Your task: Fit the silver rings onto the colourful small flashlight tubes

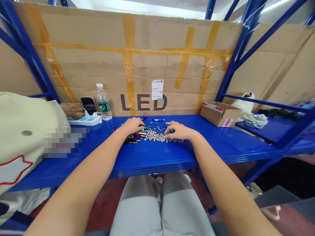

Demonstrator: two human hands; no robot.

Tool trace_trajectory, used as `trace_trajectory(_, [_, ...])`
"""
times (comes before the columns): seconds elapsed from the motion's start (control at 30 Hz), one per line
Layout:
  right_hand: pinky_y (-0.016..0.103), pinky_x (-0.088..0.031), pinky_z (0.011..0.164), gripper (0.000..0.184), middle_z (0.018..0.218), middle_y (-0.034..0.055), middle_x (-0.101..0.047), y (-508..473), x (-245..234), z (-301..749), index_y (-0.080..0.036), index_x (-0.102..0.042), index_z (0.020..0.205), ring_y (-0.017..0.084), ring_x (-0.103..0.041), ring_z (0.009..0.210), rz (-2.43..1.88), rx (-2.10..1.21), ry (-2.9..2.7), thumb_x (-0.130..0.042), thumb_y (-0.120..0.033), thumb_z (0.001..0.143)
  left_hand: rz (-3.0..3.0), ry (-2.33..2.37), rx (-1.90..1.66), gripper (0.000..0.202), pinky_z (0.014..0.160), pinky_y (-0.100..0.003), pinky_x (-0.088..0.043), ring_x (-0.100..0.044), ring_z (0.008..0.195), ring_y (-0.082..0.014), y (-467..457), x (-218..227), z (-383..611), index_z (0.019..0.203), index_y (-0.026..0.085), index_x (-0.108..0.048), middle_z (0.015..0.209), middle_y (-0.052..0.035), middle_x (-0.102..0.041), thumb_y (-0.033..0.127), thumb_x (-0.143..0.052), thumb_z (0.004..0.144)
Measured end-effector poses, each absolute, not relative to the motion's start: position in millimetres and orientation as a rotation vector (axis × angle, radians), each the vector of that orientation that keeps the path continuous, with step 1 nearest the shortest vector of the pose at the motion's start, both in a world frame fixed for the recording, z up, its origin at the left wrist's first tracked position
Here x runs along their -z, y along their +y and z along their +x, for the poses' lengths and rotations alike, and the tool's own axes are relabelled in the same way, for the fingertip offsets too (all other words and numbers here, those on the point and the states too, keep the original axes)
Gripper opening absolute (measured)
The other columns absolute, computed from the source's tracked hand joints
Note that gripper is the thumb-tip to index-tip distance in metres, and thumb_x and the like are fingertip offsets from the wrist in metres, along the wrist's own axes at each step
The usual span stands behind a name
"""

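On the blue shelf top, a loose heap of small round silver pieces (pixel 155 135) lies between my two hands. My left hand (pixel 133 126) rests over several pens, its fingers stretched forward and slightly bent. Beside its fingertips lie a red pen (pixel 139 134) and a green pen (pixel 146 127), with black pens (pixel 133 142) nearer to me. My right hand (pixel 179 130) hovers over or touches the heap's right edge, thumb and fingers apart. Dark pieces lie partly hidden under its palm. Behind the heap are a blue pen (pixel 158 120) and a purple pen (pixel 144 117).
A water bottle (pixel 104 104), a power strip (pixel 86 120) and a phone (pixel 89 105) stand at the back left. A cream bag (pixel 27 114) fills the left edge. At the right sits a small carton (pixel 219 113). A cardboard sheet (pixel 98 72) walls the back.
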State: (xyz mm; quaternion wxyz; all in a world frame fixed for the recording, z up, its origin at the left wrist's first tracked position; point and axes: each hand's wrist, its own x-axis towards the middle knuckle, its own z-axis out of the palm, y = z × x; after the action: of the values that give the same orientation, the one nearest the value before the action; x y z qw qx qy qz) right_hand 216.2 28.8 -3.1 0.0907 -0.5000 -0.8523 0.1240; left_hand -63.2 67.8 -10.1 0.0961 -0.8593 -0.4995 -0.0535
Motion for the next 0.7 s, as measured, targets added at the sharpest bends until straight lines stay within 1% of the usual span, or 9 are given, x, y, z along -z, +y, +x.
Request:
trace_trajectory(0.07, [0.059, -0.016, 0.114, 0.024, 0.149, 0.0049, -0.043, 30.4, 4.4, 215.6, -0.03, -0.074, 0.1, 0.031, -0.023, 0.145, -1.436, -0.371, -2.554, -0.064, -0.04, 0.081, -2.545, -1.5, 0.158, 0.032, 0.086, -0.031, -0.044, -0.06, 0.104, -0.0242, 70.6, 10.7, -59.8, 0.105, 0.025, -0.073, 0.113, -0.0057, -0.068, 0.035, -0.048, 0.088])
trace_trajectory(0.2, [0.04, -0.03, 0.113, 0.019, 0.131, 0.0062, -0.061, 35.3, 7.8, 216.4, -0.023, -0.076, 0.091, 0.025, -0.039, 0.138, -1.315, -0.37, -2.552, -0.06, -0.031, 0.084, -2.572, -1.583, 0.205, 0.029, 0.087, -0.03, -0.044, -0.061, 0.102, -0.0247, 77.9, 11.9, -59.1, 0.1, 0.026, -0.075, 0.11, -0.006, -0.07, 0.034, -0.052, 0.084])
trace_trajectory(0.27, [0.034, -0.034, 0.11, 0.018, 0.125, 0.0066, -0.064, 37.3, 9.2, 216.3, -0.021, -0.076, 0.087, 0.024, -0.044, 0.134, -1.29, -0.358, -2.53, -0.059, -0.028, 0.084, -2.597, -1.602, 0.223, 0.028, 0.087, -0.029, -0.044, -0.061, 0.102, -0.0248, 80.9, 12.3, -60.6, 0.097, 0.026, -0.076, 0.108, -0.0057, -0.071, 0.035, -0.054, 0.082])
trace_trajectory(0.3, [0.034, -0.035, 0.109, 0.018, 0.124, 0.0064, -0.065, 37.6, 9.7, 215.7, -0.022, -0.076, 0.086, 0.024, -0.045, 0.133, -1.29, -0.347, -2.517, -0.059, -0.028, 0.084, -2.608, -1.609, 0.235, 0.027, 0.087, -0.029, -0.044, -0.061, 0.101, -0.0247, 82.1, 12.4, -61.3, 0.096, 0.026, -0.076, 0.107, -0.0055, -0.071, 0.035, -0.055, 0.082])
trace_trajectory(0.4, [0.042, -0.033, 0.111, 0.019, 0.13, 0.0051, -0.06, 35.0, 10.1, 210.4, -0.024, -0.075, 0.089, 0.026, -0.047, 0.13, -1.325, -0.303, -2.469, -0.059, -0.031, 0.083, -2.636, -1.637, 0.284, 0.026, 0.086, -0.028, -0.045, -0.062, 0.099, -0.0241, 84.7, 11.5, -63.0, 0.093, 0.026, -0.077, 0.104, -0.0052, -0.072, 0.036, -0.058, 0.079])
trace_trajectory(0.5, [0.06, -0.023, 0.111, 0.02, 0.141, 0.0046, -0.052, 29.9, 10.1, 202.3, -0.028, -0.075, 0.093, 0.032, -0.041, 0.134, -1.406, -0.273, -2.461, -0.06, -0.036, 0.082, -2.697, -1.676, 0.283, 0.026, 0.082, -0.026, -0.046, -0.064, 0.09, -0.0219, 87.8, 8.8, -63.6, 0.092, 0.025, -0.077, 0.097, -0.0042, -0.074, 0.037, -0.061, 0.076])
trace_trajectory(0.57, [0.069, -0.016, 0.108, 0.018, 0.143, 0.0036, -0.049, 27.8, 10.6, 198.3, -0.031, -0.075, 0.093, 0.035, -0.036, 0.136, -1.449, -0.258, -2.483, -0.062, -0.036, 0.081, -2.744, -1.708, 0.232, 0.026, 0.077, -0.025, -0.047, -0.065, 0.083, -0.0203, 90.2, 6.2, -63.4, 0.091, 0.025, -0.078, 0.093, -0.003, -0.075, 0.036, -0.062, 0.074])
trace_trajectory(0.63, [0.072, -0.014, 0.106, 0.017, 0.144, 0.0027, -0.048, 27.4, 11.3, 196.6, -0.032, -0.075, 0.092, 0.036, -0.035, 0.137, -1.462, -0.245, -2.503, -0.063, -0.034, 0.08, -2.744, -1.719, 0.19, 0.025, 0.076, -0.026, -0.047, -0.065, 0.082, -0.0202, 91.4, 3.2, -62.6, 0.09, 0.024, -0.078, 0.093, -0.003, -0.075, 0.036, -0.063, 0.074])
trace_trajectory(0.7, [0.072, -0.014, 0.106, 0.016, 0.144, 0.0029, -0.048, 28.2, 11.7, 196.7, -0.032, -0.075, 0.091, 0.035, -0.036, 0.136, -1.462, -0.242, -2.51, -0.063, -0.033, 0.08, -2.706, -1.695, 0.235, 0.025, 0.08, -0.028, -0.047, -0.065, 0.087, -0.0218, 89.2, 0.0, -60.8, 0.089, 0.022, -0.077, 0.096, -0.0047, -0.075, 0.037, -0.063, 0.076])
